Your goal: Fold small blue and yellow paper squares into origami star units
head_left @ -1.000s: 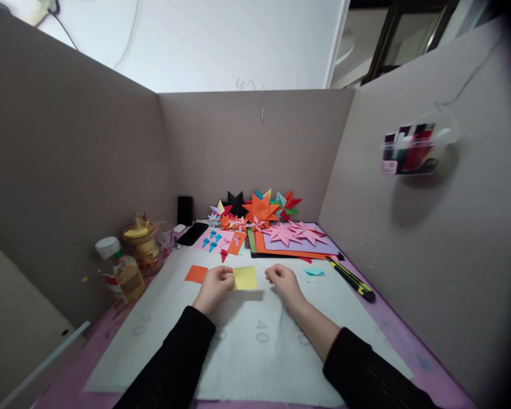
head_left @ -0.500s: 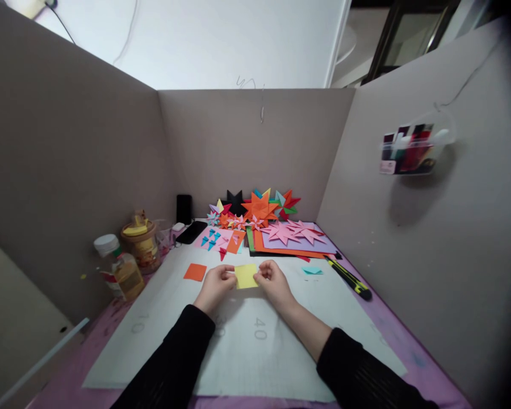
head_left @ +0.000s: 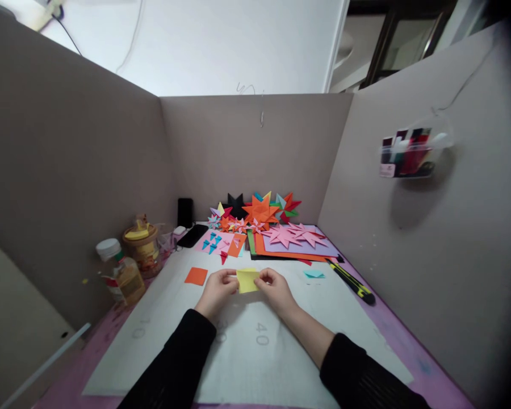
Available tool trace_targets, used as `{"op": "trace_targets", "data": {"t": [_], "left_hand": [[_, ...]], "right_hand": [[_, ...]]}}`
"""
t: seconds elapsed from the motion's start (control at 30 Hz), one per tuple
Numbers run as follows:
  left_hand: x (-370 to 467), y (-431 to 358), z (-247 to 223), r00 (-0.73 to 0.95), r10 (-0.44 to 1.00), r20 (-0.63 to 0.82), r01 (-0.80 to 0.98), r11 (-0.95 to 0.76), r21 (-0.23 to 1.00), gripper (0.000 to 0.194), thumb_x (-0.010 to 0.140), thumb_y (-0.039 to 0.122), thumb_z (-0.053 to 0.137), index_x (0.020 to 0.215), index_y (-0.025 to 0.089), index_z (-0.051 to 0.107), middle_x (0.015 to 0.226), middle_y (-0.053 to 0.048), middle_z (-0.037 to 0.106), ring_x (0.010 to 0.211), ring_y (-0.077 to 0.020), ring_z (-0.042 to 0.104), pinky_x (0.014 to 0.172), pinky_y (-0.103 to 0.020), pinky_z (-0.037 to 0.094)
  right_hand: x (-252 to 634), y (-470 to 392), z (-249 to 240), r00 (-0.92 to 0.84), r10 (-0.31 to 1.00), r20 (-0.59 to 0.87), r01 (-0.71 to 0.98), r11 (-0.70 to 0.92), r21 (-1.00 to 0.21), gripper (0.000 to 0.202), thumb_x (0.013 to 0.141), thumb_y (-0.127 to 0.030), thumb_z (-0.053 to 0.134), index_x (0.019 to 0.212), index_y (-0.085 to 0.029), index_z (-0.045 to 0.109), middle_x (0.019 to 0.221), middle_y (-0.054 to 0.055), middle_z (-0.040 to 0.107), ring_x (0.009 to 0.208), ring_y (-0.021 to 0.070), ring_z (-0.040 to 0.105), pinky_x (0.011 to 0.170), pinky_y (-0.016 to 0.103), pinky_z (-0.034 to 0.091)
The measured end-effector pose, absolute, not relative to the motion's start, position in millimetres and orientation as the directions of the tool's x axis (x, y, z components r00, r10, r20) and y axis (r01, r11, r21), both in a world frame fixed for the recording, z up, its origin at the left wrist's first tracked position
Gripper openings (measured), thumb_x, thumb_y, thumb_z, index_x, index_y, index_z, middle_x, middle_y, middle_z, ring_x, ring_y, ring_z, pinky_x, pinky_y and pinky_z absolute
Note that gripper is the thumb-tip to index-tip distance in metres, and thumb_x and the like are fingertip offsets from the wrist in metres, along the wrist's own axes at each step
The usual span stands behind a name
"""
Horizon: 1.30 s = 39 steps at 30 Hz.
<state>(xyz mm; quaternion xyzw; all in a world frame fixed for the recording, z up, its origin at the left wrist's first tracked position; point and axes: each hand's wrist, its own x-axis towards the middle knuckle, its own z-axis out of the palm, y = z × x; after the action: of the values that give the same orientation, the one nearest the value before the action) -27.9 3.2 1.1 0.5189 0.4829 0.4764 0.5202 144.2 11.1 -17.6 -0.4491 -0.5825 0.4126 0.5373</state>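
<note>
**Handling a small yellow paper square: two-handed pinch check**

So the yellow paper square (head_left: 247, 280) is up between both hands, seemingly just above the white number-printed sheet (head_left: 276, 372), near the middle. Left hand (head_left: 218, 289) has its left edge, thumb and fingers closed in a pinch; right hand (head_left: 276, 291) has the same kind of closed pinch on the right edge. The paper looks slightly bowed, though I can't tell if there's a crease in it.

My take: keep the pinch light and right at the edges, level your hands, and don't squeeze inward or it'll probably buckle. Resting your wrists on the sheet should help with steadiness.

Going outward, an orange paper square (head_left: 196, 276) lies left of the left hand, and a folded turquoise paper piece (head_left: 314, 274) lies off to the right. Past that is a yellow-and-black utility knife (head_left: 352, 283), so mind your right sleeve. Pink paper stars (head_left: 283, 234) sit farther back.
</note>
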Motion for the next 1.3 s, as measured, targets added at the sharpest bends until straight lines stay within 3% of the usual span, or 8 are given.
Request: {"op": "trace_targets", "data": {"t": [0.23,0.4,0.47,0.57,0.67,0.8,1.03,1.3], "left_hand": [[-37.9,7.5,4.1,0.005,1.0,0.031,0.067,-0.031,0.997,0.025,0.058,0.012,0.057,0.083,0.009,0.059,0.057,0.0,0.061,0.049,-0.0098,0.055,0.049,-0.018,0.04],[-96.4,19.8,9.4,-0.242,0.961,0.136,0.402,-0.028,0.915,0.034,0.06,0.013,0.055,0.093,0.01,0.061,0.064,-0.004,0.065,0.061,-0.0182,0.06,0.058,-0.025,0.044],[-114.8,21.6,11.2,-0.345,0.916,0.204,0.61,0.054,0.79,0.031,0.059,0.012,0.055,0.089,0.009,0.063,0.074,-0.011,0.066,0.075,-0.0258,0.061,0.067,-0.032,0.044],[-110.6,18.8,12.3,-0.364,0.836,0.41,0.704,-0.042,0.709,0.033,0.064,0.018,0.057,0.095,0.011,0.062,0.106,-0.017,0.06,0.104,-0.0315,0.052,0.085,-0.038,0.039],[-72.3,12.7,8.6,-0.179,0.933,0.312,0.458,-0.201,0.866,0.036,0.068,0.029,0.059,0.1,0.013,0.06,0.104,-0.012,0.061,0.095,-0.0247,0.056,0.08,-0.033,0.044],[-25.0,4.9,-0.3,0.126,0.99,0.069,0.12,-0.084,0.989,0.038,0.065,0.03,0.065,0.097,0.011,0.057,0.075,-0.006,0.064,0.063,-0.0151,0.059,0.056,-0.023,0.044],[-24.7,-2.6,5.7,0.144,0.989,-0.039,-0.037,0.045,0.998,0.025,0.066,0.033,0.063,0.076,0.011,0.058,0.056,0.0,0.058,0.046,-0.0096,0.05,0.045,-0.019,0.035],[-20.2,-6.9,8.5,0.251,0.965,-0.077,-0.056,0.094,0.994,0.035,0.066,0.041,0.065,0.083,0.012,0.057,0.081,-0.008,0.067,0.067,-0.0161,0.064,0.052,-0.02,0.04]], "right_hand": [[147.5,13.2,-15.8,0.009,0.994,0.105,-0.111,0.105,-0.988,0.025,0.062,-0.036,0.065,0.061,-0.017,0.048,0.054,-0.004,0.046,0.049,0.0099,0.043,0.046,0.023,0.041],[156.5,15.1,-11.6,0.065,0.997,0.034,-0.204,0.047,-0.978,0.025,0.061,-0.034,0.064,0.064,-0.018,0.044,0.061,-0.004,0.046,0.051,0.009,0.044,0.044,0.02,0.042],[157.1,15.6,-12.5,0.051,0.998,0.024,-0.199,0.034,-0.979,0.025,0.062,-0.034,0.063,0.071,-0.019,0.045,0.062,-0.004,0.047,0.052,0.0095,0.046,0.044,0.02,0.042],[153.8,15.5,-16.3,0.039,0.997,0.069,-0.166,0.074,-0.983,0.029,0.063,-0.03,0.061,0.084,-0.021,0.043,0.059,-0.006,0.046,0.049,0.0096,0.045,0.045,0.021,0.043],[148.3,12.9,-18.9,-0.008,0.984,0.176,-0.088,0.174,-0.981,0.022,0.064,-0.024,0.058,0.081,-0.021,0.044,0.058,-0.007,0.045,0.049,0.0095,0.045,0.047,0.021,0.043],[143.8,5.6,-15.8,-0.178,0.955,0.238,0.018,0.245,-0.969,0.007,0.068,-0.02,0.049,0.074,-0.019,0.053,0.067,-0.002,0.053,0.056,0.0113,0.051,0.052,0.023,0.044],[148.0,4.3,-13.0,-0.238,0.927,0.291,0.038,0.308,-0.951,0.017,0.068,-0.02,0.054,0.082,-0.018,0.064,0.079,0.002,0.062,0.071,0.0149,0.056,0.067,0.027,0.045],[146.2,10.9,-16.4,-0.145,0.961,0.235,-0.155,0.212,-0.965,0.021,0.067,-0.037,0.064,0.067,-0.017,0.059,0.078,0.004,0.064,0.064,0.014,0.056,0.062,0.027,0.045]]}}
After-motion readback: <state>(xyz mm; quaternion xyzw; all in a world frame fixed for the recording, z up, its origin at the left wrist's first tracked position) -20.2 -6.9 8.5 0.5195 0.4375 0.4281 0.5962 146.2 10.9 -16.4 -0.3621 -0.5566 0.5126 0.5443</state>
